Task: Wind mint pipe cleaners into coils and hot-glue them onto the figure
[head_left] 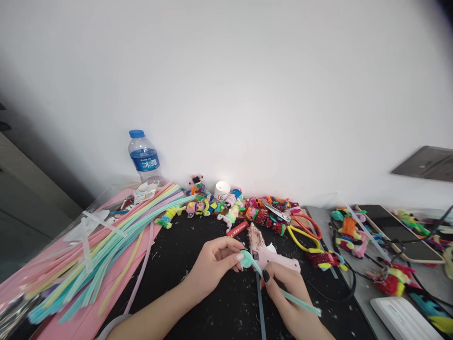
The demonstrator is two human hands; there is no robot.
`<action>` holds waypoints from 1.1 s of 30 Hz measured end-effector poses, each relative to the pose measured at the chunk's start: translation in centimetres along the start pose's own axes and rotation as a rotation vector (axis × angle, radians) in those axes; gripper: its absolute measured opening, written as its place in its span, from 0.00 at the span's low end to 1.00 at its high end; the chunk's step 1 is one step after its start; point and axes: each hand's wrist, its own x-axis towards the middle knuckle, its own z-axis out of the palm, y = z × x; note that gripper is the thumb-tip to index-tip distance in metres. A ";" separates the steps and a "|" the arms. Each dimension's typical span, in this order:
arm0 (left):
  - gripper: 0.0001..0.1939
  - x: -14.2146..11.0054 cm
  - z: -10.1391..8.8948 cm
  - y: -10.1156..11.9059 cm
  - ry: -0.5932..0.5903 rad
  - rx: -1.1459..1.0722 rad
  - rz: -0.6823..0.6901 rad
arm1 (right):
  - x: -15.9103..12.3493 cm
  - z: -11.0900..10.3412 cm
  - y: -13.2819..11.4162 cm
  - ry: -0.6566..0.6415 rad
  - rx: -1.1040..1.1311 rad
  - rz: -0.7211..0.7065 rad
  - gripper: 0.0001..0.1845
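A mint-green pipe cleaner [300,302] runs between my two hands, its far end wound into a small flat coil. My left hand [221,257] is closed, pinching the coil between thumb and fingertips. My right hand [288,293] grips the straight length between thumb and forefinger, and the loose tail sticks out to the right past the hand. Just behind the hands lies a pale pink hot glue gun [278,261] with a crusted nozzle. A red box cutter [238,229] lies beside the nozzle.
Loose pipe cleaners [116,250] cover pink sheets at left, near a water bottle [145,158]. Several pipe-cleaner figures [230,215] line the wall around a white cup [222,190]. Scissors [295,222], a phone [398,231], cables and a white device [406,318] are at right.
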 end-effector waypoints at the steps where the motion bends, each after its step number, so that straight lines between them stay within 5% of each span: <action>1: 0.08 0.0 0.0 0.0 0.002 -0.004 -0.001 | 0.0 0.0 -0.1 -0.007 0.000 -0.008 0.17; 33: 0.07 -0.1 0.1 -0.2 0.000 -0.082 -0.103 | 0.2 0.6 0.0 -0.152 0.029 -0.013 0.13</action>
